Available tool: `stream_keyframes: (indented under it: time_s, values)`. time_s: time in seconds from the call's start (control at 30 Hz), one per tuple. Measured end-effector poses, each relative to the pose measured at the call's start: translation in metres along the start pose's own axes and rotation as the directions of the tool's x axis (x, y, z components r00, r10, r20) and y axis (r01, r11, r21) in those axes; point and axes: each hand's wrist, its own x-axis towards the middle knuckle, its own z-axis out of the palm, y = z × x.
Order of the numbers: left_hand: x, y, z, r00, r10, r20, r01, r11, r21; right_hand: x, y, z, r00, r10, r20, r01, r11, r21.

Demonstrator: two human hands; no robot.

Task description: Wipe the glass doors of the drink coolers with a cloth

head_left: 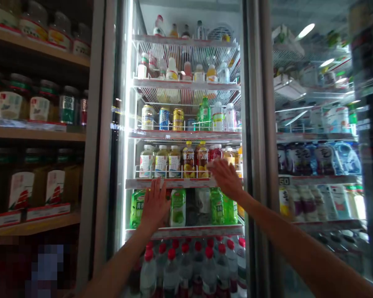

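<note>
My left hand (154, 203) reaches up with its fingers stretched out, in front of the green drink packs (137, 209). Its fingertips overlap the shelf edge (170, 183) above them; whether they touch it I cannot tell. At the right, my right hand (225, 176) is somewhat blurred, fingers extended and nothing seen in them. It covers part of a row with a red drink bottle (215, 152) and a pale orange bottle (229, 155). Between the hands stand dark tea bottles with yellow caps (189, 159) and a light green pack (178, 207).
Red-capped clear bottles (171, 271) fill the bottom of the lit fridge. Cans (178, 119) and more bottles stand on upper shelves. Metal door frames (257, 149) flank the opening. Jars (10, 101) line wooden shelves at left; more drinks (325, 159) show behind glass at right.
</note>
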Motion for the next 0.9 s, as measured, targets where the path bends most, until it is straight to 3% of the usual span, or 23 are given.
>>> stream_keyframes:
  time_s: [0.07,0.13,0.27,0.33,0.37,0.43,0.5,0.6,0.73,0.77,0.8,0.87,0.9]
  values:
    - [-0.001,0.002,0.002,1.0,-0.024,-0.013,0.024,1.0,0.002,0.017,0.035,-0.007,0.955,0.257,-0.149,-0.267,0.962,-0.053]
    - [-0.004,0.005,0.005,0.999,-0.034,-0.027,0.034,0.999,0.007,0.01,0.046,-0.009,0.899,0.361,-0.247,-0.383,0.922,-0.048]
    - [-0.018,0.01,0.009,0.999,0.004,-0.042,-0.003,0.999,0.039,-0.071,0.003,-0.004,0.935,0.268,-0.231,-0.286,0.957,-0.048]
    - [-0.023,0.013,0.01,0.999,0.016,-0.041,-0.014,0.998,0.061,-0.098,-0.011,-0.001,0.989,0.109,-0.1,-0.112,0.993,-0.024]
    - [-0.024,0.014,0.01,0.999,0.013,-0.037,-0.01,0.997,0.072,-0.1,-0.009,0.0,0.994,0.079,-0.072,-0.081,0.997,-0.015]
    - [-0.026,0.016,0.009,1.0,-0.004,-0.023,0.006,0.996,0.087,-0.081,0.008,0.001,0.991,0.105,-0.08,-0.106,0.994,-0.007]
    - [-0.027,0.017,0.008,1.0,-0.018,0.002,0.018,0.996,0.087,-0.056,0.025,0.004,0.944,0.254,-0.21,-0.265,0.964,-0.024]
    - [-0.036,0.019,0.008,0.999,-0.016,0.046,0.013,0.997,0.071,-0.055,0.014,0.004,0.925,0.287,-0.248,-0.3,0.954,-0.019]
    - [-0.054,0.019,0.008,0.996,0.021,0.087,-0.025,0.998,0.051,-0.089,-0.044,0.002,0.991,-0.025,-0.133,0.028,0.999,0.02]
    - [-0.057,0.019,0.009,0.995,0.029,0.094,-0.034,0.998,0.046,-0.086,-0.052,0.003,0.987,-0.15,-0.057,0.153,0.987,0.057]
    - [-0.059,0.019,0.009,0.994,0.035,0.099,-0.039,0.998,0.043,-0.077,-0.055,0.005,0.986,-0.166,-0.03,0.168,0.983,0.068]
    - [-0.062,0.02,0.009,0.994,0.036,0.107,-0.04,0.998,0.039,-0.046,-0.052,0.012,0.998,-0.029,-0.061,0.033,0.998,0.062]
    - [-0.063,0.02,0.009,0.993,0.032,0.112,-0.036,0.999,0.037,-0.032,-0.051,0.015,0.988,0.11,-0.104,-0.105,0.993,0.057]
